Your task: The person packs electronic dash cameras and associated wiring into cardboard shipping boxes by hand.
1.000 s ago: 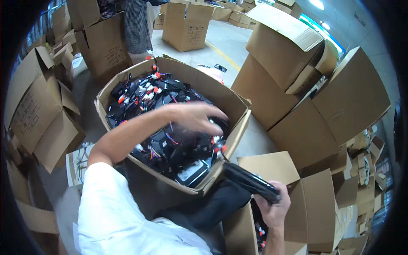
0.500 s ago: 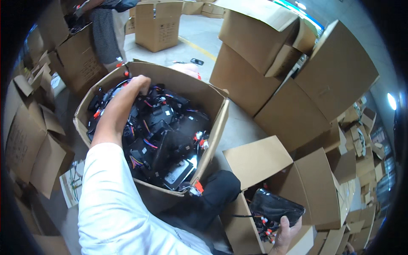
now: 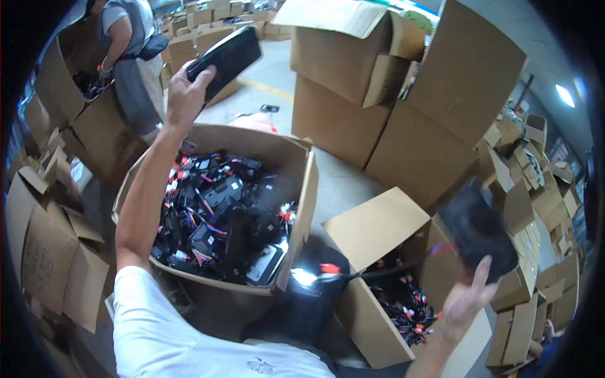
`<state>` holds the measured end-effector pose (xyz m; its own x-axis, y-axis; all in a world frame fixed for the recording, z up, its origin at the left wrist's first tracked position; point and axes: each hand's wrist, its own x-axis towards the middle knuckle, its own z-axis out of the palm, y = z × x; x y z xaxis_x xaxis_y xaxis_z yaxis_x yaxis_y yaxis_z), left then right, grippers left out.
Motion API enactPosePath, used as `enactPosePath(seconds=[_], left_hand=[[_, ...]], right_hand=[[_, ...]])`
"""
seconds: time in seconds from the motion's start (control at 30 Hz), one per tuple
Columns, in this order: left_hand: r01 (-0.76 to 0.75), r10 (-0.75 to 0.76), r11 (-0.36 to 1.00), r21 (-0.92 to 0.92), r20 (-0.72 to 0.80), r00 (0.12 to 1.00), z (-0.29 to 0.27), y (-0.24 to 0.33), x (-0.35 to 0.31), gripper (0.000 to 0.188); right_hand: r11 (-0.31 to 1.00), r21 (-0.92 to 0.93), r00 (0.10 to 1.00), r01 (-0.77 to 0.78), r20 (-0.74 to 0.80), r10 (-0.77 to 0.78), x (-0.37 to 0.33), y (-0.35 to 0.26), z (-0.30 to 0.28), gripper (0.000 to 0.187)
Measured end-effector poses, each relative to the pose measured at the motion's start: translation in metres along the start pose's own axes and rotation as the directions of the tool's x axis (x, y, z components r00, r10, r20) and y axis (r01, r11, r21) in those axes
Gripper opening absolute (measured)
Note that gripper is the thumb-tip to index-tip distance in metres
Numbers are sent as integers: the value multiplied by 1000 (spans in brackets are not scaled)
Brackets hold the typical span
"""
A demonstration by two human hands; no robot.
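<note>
Raised above the far left side of a large carton (image 3: 293,208), my left hand (image 3: 186,94) is closed on a flat black rectangular pack (image 3: 233,55). That carton is filled with black packs and units with coloured wires and red and white plugs. On the right, my right hand (image 3: 463,309) holds another black rectangular pack (image 3: 476,230), blurred by motion. A dark cable (image 3: 391,271) stretches left from near this pack, toward a red plug (image 3: 329,269) over my knee. Below it, a smaller open carton (image 3: 372,321) contains many wires with red and white plugs.
Large cartons (image 3: 340,113) are stacked beyond the smaller carton. Opened cartons (image 3: 57,252) crowd the left side, and more (image 3: 535,283) pile up at right. A co-worker (image 3: 135,69) stands at the far left by another carton. A small black object (image 3: 270,108) lies on the floor.
My left hand has come up out of the large carton with a black pack. My right hand has lifted its pack up and right from the smaller carton, stretching the cable out.
</note>
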<state>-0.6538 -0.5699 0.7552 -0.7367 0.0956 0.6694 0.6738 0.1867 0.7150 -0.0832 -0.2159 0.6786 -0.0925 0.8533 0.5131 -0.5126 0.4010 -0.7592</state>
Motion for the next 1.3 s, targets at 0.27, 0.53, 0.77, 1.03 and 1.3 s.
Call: enactPosePath(seconds=[0.27,0.53,0.77,1.03,1.3], left_hand=[[-282,200,853,-440,-223,954,146,257,-243,48],[250,153,497,-831,367,918,214,351,-351,73],[729,336,234,-644,757,561,261,385,-366,59],[885,549,242,-398,808,213,374,362,-415,54],[728,517,667,-158,802,-299,465,350,-562,41]], right_hand=[[682,-289,740,672,317,-594,-14,-17,123,64],[508,-378,629,774,552,-548,-44,-36,-5,59],[840,-197,861,506,49,-507,27,-79,-120,47],[951,-279,975,131,207,-74,76,-82,-231,80],[962,-230,977,148,-115,-178,119,-23,-216,65]])
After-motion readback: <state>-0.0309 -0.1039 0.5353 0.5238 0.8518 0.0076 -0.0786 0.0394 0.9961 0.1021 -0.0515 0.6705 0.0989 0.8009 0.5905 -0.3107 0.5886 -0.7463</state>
